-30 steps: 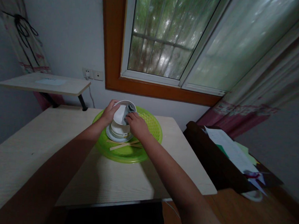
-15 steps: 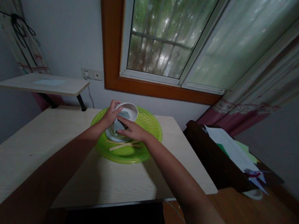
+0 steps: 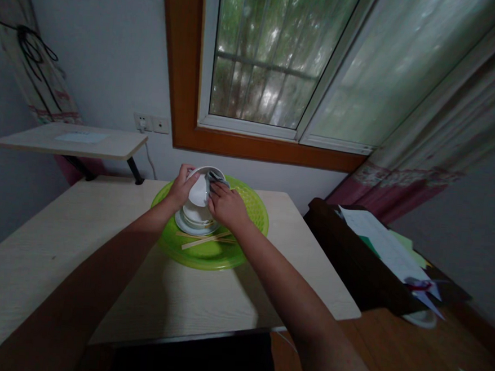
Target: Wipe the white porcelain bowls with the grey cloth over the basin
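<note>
My left hand (image 3: pixel 181 187) grips the left rim of a white bowl (image 3: pixel 198 191), which is tilted toward me above a stack of dishes. My right hand (image 3: pixel 229 206) is closed on a grey cloth (image 3: pixel 214 177), pressing it against the right rim and inside of that bowl. Below, another white bowl (image 3: pixel 195 212) and a plate (image 3: pixel 197 230) sit stacked on a round green plastic tray (image 3: pixel 212 259). In front of the stack, several chopsticks (image 3: pixel 201 241) lie crossed on the tray. The ends of some fingers on my right hand are hidden by the cloth.
The tray stands on a light wooden table (image 3: pixel 99 243) below a window (image 3: pixel 264 68). A small raised shelf (image 3: pixel 72 139) with a paper on it is at the left. Right of the table, papers (image 3: pixel 379 240) lie on a dark piece of furniture (image 3: pixel 344 260).
My right hand has moved up and to the right with the cloth, from the bowl's near left side to its right rim. My left hand keeps its hold, and the bowl has turned slightly.
</note>
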The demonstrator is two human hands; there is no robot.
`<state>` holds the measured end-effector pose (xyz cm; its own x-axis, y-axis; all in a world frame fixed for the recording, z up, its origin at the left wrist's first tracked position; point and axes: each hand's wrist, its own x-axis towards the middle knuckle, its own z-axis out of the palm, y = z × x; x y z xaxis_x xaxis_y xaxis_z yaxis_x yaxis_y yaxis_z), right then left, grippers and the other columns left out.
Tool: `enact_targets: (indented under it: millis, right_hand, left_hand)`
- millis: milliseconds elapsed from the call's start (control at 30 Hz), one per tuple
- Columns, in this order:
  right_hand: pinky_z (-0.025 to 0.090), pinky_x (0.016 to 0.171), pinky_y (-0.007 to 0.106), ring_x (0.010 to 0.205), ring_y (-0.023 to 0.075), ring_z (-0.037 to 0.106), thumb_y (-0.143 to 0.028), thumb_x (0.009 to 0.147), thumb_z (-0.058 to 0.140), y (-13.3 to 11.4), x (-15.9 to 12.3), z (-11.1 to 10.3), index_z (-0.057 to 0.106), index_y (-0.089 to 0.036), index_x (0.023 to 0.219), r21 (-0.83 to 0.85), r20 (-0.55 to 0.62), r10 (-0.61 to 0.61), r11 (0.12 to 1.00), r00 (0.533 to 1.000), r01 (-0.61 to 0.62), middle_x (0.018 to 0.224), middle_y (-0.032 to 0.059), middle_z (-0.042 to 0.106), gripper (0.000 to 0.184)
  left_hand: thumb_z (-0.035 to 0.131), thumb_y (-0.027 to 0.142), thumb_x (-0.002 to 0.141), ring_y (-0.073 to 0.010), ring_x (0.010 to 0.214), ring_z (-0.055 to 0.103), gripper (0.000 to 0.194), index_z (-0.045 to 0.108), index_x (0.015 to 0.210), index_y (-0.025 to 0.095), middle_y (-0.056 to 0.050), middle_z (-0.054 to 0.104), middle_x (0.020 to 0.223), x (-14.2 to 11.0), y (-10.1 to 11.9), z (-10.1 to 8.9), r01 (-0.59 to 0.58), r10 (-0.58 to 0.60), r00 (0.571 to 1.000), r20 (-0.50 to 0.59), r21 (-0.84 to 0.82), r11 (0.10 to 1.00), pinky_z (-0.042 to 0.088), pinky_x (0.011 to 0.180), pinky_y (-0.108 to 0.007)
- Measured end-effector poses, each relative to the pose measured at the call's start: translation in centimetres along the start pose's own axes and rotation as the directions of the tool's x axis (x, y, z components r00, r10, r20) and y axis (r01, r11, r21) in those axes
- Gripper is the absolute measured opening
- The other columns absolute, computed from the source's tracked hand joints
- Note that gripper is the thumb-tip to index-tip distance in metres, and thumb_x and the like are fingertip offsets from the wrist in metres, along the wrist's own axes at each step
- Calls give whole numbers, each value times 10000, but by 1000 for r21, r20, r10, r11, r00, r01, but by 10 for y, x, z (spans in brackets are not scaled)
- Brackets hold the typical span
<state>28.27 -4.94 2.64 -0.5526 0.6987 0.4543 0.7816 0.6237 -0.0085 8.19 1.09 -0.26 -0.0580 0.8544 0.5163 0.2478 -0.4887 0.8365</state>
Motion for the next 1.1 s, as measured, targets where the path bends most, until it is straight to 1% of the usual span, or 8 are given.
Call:
enact_targets:
  millis: [200,300,433,533,700,833,933,1100]
  right_hand:
    - [446,1148,425,1305,277,594,-247,1003,504,0,-3,9,682,-89,1326,135,132,-122,985,984,104,1394,170,658,401]
    - [375,1217,403,1425,263,508,-201,950,546,4,-3,13,544,-68,1483,311,179,-211,939,961,149,1535,177,544,549]
    - [294,1265,413,1541,239,355,-184,893,591,8,-2,15,330,-110,1617,562,179,-311,811,933,163,1670,156,354,773]
    - [303,1255,408,1538,224,360,-219,923,580,11,0,15,316,-142,1624,672,157,-330,726,931,144,1677,137,347,753]
    - [346,1215,425,1405,259,506,-279,958,591,15,2,17,525,-116,1487,602,116,-301,780,946,174,1508,159,564,557]
    - [404,1144,438,1280,283,547,-160,839,667,18,2,17,630,-150,1354,410,56,-254,888,966,209,1347,136,635,517]
    - [448,1067,418,1169,275,572,-110,831,614,22,2,14,691,-162,1230,314,2,-172,935,985,162,1207,124,657,409]
    - [480,992,382,1052,250,615,-121,827,556,32,1,8,738,-174,1066,431,-187,-47,894,981,125,1070,94,693,305]
  left_hand:
    - [560,591,897,-213,877,633,444,496,1182,257,-54,606,1008,1,-5,-2,6,-6,1000,0,12,1000,493,762,-333]
    - [546,578,911,-222,907,644,430,496,1193,256,-64,618,1035,1,-6,-2,16,-16,1000,-1,29,999,508,786,-348]
    - [537,568,916,-233,984,652,403,505,1177,263,-61,626,1067,-1,-4,-1,1,-2,1000,27,56,998,519,870,-369]
    - [544,571,904,-240,1007,647,398,513,1143,254,-65,629,1068,-1,0,-1,-24,21,999,49,62,998,517,883,-364]
    - [541,564,908,-240,999,641,385,519,1118,242,-75,631,1060,2,-2,-1,-23,23,1000,-1,77,997,507,878,-364]
    - [508,565,929,-230,959,636,398,516,1143,229,-74,639,1054,5,-6,-2,2,4,997,-71,89,996,505,842,-352]
    - [470,552,956,-227,932,637,385,532,1135,217,-78,654,1034,5,-4,-3,16,-5,996,-93,116,993,509,837,-357]
    - [436,442,980,-244,928,640,299,568,1135,223,-78,672,1015,3,2,-4,34,-16,996,-87,204,978,507,857,-388]
